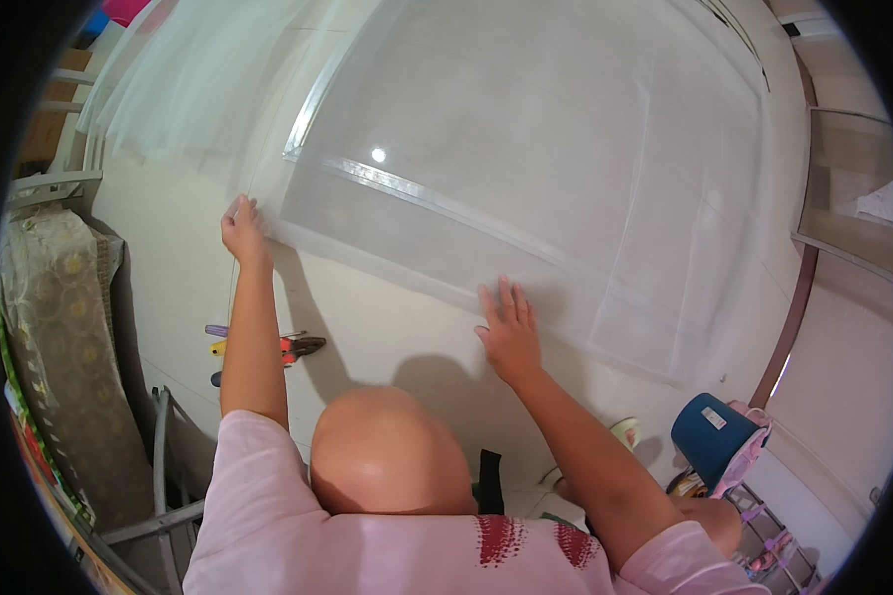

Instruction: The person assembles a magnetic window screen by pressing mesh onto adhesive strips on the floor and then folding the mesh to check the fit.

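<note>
Across the pale tiled floor (174, 322) spread the sheer white sheet (486, 149), its far side cut off by the view's upper edge, its outline nearly melting into the tiles! A glossy strip (392, 183) gleamed there, on top or beneath, hard to say. Down left, the forearm covered half a cluster of hand tools (308, 345), dark jaws and red handles poking out. Over right, the blue bucket (704, 434) showed only its outer wall; its contents couldn't be told, pink cloth (745, 458) bunched against it. And the hands! The left hand (243, 226), arm reaching straight forward, had its grip pinched at the sheet's near-left corner. The right hand (509, 332), angled inward, had a loose grip, fingers fanned over the near edge; pressing or hovering, nobody could tell.
</note>
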`<action>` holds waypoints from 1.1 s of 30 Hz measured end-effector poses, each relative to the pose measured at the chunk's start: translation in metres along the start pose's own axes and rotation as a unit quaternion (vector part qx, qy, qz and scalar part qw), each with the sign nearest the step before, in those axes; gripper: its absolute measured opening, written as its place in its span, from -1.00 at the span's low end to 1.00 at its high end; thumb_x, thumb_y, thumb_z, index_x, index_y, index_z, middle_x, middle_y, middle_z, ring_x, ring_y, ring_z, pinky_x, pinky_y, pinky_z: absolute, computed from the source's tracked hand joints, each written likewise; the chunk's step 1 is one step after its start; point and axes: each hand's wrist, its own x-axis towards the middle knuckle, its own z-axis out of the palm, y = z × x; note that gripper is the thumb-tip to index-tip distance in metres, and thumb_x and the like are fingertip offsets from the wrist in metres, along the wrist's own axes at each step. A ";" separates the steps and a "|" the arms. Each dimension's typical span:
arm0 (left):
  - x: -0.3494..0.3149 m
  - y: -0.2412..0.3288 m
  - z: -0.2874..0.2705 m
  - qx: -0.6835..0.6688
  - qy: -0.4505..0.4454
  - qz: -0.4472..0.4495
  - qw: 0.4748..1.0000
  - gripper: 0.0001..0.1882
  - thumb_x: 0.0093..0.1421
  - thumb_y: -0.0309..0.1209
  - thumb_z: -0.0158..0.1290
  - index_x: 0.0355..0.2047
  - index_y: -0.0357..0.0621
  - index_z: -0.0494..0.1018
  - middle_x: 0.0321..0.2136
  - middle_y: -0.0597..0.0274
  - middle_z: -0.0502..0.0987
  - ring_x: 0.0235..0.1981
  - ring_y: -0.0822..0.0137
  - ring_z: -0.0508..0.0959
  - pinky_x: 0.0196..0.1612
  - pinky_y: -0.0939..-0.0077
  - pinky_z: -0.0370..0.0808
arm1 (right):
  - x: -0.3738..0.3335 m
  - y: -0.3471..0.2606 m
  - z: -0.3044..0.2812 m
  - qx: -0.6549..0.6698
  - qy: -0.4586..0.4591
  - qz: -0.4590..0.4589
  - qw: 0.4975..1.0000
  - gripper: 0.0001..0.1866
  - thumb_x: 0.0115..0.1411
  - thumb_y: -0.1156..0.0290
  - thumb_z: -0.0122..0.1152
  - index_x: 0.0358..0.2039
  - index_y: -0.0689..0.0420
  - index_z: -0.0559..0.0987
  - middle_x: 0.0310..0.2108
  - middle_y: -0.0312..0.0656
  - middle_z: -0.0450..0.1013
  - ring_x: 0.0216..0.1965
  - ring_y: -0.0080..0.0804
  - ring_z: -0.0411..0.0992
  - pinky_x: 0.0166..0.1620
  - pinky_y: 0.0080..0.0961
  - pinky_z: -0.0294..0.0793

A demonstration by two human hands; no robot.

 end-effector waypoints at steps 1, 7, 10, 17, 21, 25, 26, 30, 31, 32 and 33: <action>-0.021 0.002 -0.002 -0.010 0.033 0.019 0.999 -0.60 0.10 -0.36 0.04 -0.09 -0.26 0.23 -0.30 0.17 0.43 -0.38 0.43 0.43 -0.41 0.62 0.38 | -0.001 0.004 0.000 0.004 -0.025 -0.009 1.000 -0.29 0.01 0.26 0.15 0.18 -0.03 0.10 0.24 -0.06 -0.19 0.23 0.00 -0.16 0.16 -0.07 -0.05; -0.182 -0.006 -0.007 0.296 -0.295 0.414 0.808 -0.74 -0.11 -0.58 0.05 -0.33 -0.21 0.36 -0.33 0.12 0.37 -0.26 0.14 0.37 -0.14 0.33 0.29 | 0.000 -0.013 0.002 0.013 -0.011 0.003 1.000 -0.32 0.02 0.25 0.14 0.16 0.02 0.13 0.23 -0.01 -0.15 0.24 -0.05 -0.17 0.18 -0.09 -0.08; -0.240 -0.012 0.037 0.353 -0.512 0.493 0.609 -0.55 -0.17 -0.63 0.03 -0.18 -0.14 0.31 -0.11 0.12 0.31 -0.05 0.11 0.28 -0.01 0.25 0.22 | -0.006 0.009 0.003 0.085 0.032 -0.051 0.995 -0.42 0.01 0.34 0.15 0.07 0.10 0.25 0.19 0.02 -0.06 0.21 -0.06 -0.10 0.18 -0.15 -0.06; -0.239 -0.025 0.066 0.463 -0.556 0.588 0.361 -0.61 0.01 -0.46 -0.08 -0.09 -0.13 0.24 -0.05 0.17 0.27 -0.04 0.22 0.28 -0.04 0.37 0.23 | -0.066 0.059 0.001 0.197 0.102 0.025 0.975 -0.69 -0.07 0.51 0.16 -0.24 0.18 0.40 -0.12 -0.07 0.25 -0.07 -0.10 0.21 -0.02 -0.25 0.21; -0.249 -0.018 0.095 0.478 -0.574 0.630 0.213 -0.48 0.05 -0.39 -0.08 0.06 -0.10 0.11 -0.03 0.17 0.26 -0.06 0.26 0.29 -0.06 0.39 0.23 | -0.069 0.085 -0.006 0.184 0.190 0.108 0.958 -0.72 -0.07 0.53 0.14 -0.27 0.17 0.42 -0.24 -0.10 0.28 -0.17 -0.12 0.26 -0.15 -0.33 0.29; -0.285 -0.029 0.109 0.399 -0.552 0.712 0.174 -0.42 0.08 -0.39 -0.11 0.14 -0.09 0.04 -0.06 0.20 0.28 -0.13 0.31 0.32 -0.11 0.45 0.24 | -0.081 0.097 -0.008 0.306 0.162 0.130 0.929 -0.84 -0.03 0.50 0.15 -0.38 0.18 0.44 -0.43 -0.16 0.36 -0.44 -0.27 0.38 -0.37 -0.42 0.37; -0.290 -0.032 0.112 0.391 -0.557 0.713 0.171 -0.42 0.08 -0.39 -0.11 0.14 -0.09 0.04 -0.06 0.20 0.28 -0.13 0.31 0.32 -0.11 0.45 0.24 | -0.088 0.099 -0.004 0.304 0.165 0.139 0.928 -0.84 -0.03 0.50 0.15 -0.38 0.18 0.44 -0.43 -0.16 0.36 -0.44 -0.27 0.38 -0.37 -0.42 0.37; -0.289 -0.043 0.115 0.441 -0.581 0.657 0.189 -0.40 0.07 -0.43 -0.12 0.15 -0.12 0.02 -0.15 0.23 0.32 -0.21 0.34 0.33 -0.16 0.47 0.25 | -0.113 0.122 0.005 0.444 0.237 0.410 0.760 -0.80 0.04 0.35 0.18 -0.42 0.21 0.41 -0.47 -0.22 0.41 -0.58 -0.46 0.38 -0.52 -0.49 0.39; -0.283 -0.042 0.113 0.433 -0.586 0.660 0.182 -0.39 0.06 -0.44 -0.12 0.16 -0.13 0.01 -0.22 0.25 0.34 -0.25 0.36 0.32 -0.19 0.50 0.24 | -0.110 0.122 -0.010 0.548 0.268 0.483 0.629 -0.74 0.06 0.31 0.16 -0.37 0.24 0.40 -0.44 -0.13 0.42 -0.53 -0.39 0.41 -0.49 -0.48 0.41; -0.280 -0.044 0.108 0.436 -0.586 0.659 0.181 -0.39 0.06 -0.44 -0.12 0.16 -0.13 0.01 -0.22 0.25 0.34 -0.25 0.36 0.32 -0.19 0.50 0.24 | -0.108 0.123 -0.018 0.633 0.287 0.539 0.476 -0.68 0.09 0.26 0.14 -0.32 0.28 0.39 -0.42 -0.05 0.42 -0.48 -0.31 0.43 -0.47 -0.46 0.43; -0.281 -0.045 0.108 0.447 -0.579 0.662 0.164 -0.37 0.06 -0.46 -0.12 0.17 -0.12 0.00 -0.26 0.25 0.35 -0.26 0.36 0.33 -0.20 0.51 0.24 | -0.107 0.131 -0.019 0.639 0.295 0.549 0.451 -0.58 0.08 0.20 0.13 -0.24 0.32 0.34 -0.41 0.01 0.41 -0.49 -0.27 0.42 -0.44 -0.43 0.43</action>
